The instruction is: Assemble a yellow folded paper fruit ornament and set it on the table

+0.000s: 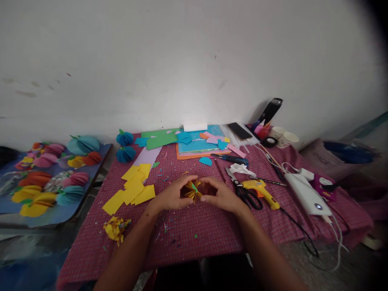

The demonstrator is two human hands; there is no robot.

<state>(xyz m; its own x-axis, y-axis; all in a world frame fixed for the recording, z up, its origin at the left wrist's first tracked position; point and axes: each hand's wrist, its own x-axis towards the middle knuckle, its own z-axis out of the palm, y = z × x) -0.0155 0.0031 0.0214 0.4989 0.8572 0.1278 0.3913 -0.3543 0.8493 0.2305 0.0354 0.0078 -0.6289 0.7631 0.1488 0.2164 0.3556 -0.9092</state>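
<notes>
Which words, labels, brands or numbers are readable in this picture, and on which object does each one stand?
None can be read with certainty.
Pink bag: faint letters, too blurred to read.
Black bottle, paper cups, glue gun, white power bank: no legible text.
Folded yellow paper, held by the left hand and right hand: no text.

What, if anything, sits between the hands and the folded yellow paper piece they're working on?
Nothing visible. The left hand and the right hand already grip the folded yellow paper piece from either side, fingers touching it, above the red checked cloth. The scissors and yellow paper squares lie off to the sides.
</notes>
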